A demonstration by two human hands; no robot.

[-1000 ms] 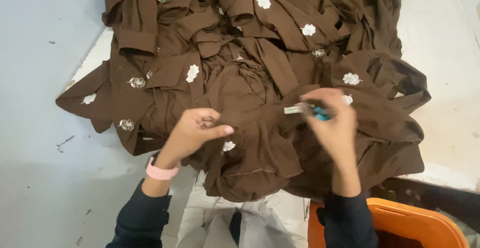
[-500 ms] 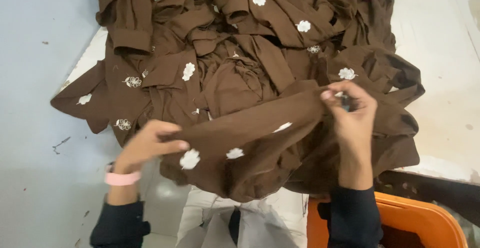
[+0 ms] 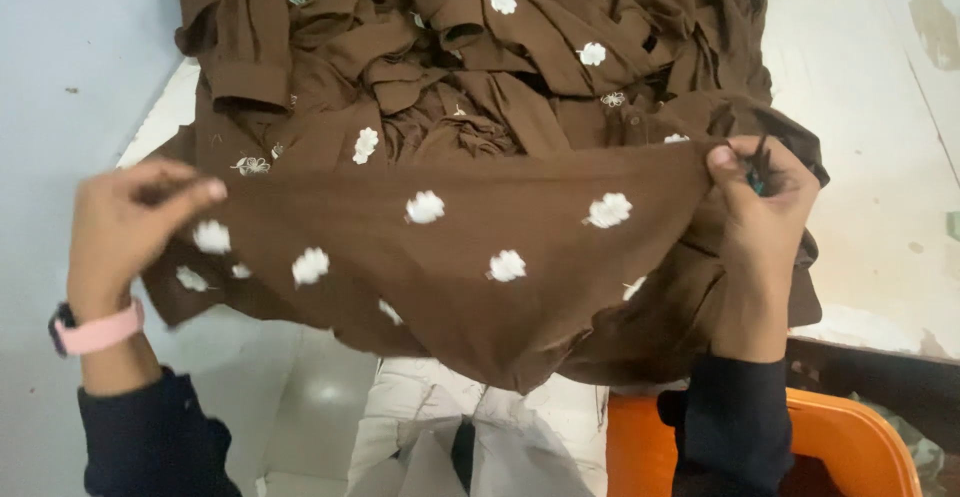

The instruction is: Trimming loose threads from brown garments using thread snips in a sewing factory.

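A brown garment (image 3: 470, 247) with white embroidered flowers is stretched flat between my two hands, above a heap of similar brown garments (image 3: 480, 57). My left hand (image 3: 130, 227) pinches the cloth's left edge; a pink watch band sits on that wrist. My right hand (image 3: 760, 207) grips the right edge and also holds a small dark tool with a teal part against the fabric. Both sleeves are dark navy.
The heap lies on a white worn table (image 3: 870, 157) that runs off to the right. An orange plastic bin (image 3: 850, 447) stands at the lower right. A pale grey floor (image 3: 60, 77) lies to the left. My light trousers (image 3: 450, 427) show below the cloth.
My hands have moved apart, the left one going further left. The bunched brown garment has been pulled up and spread wide, so several white flowers now face me.
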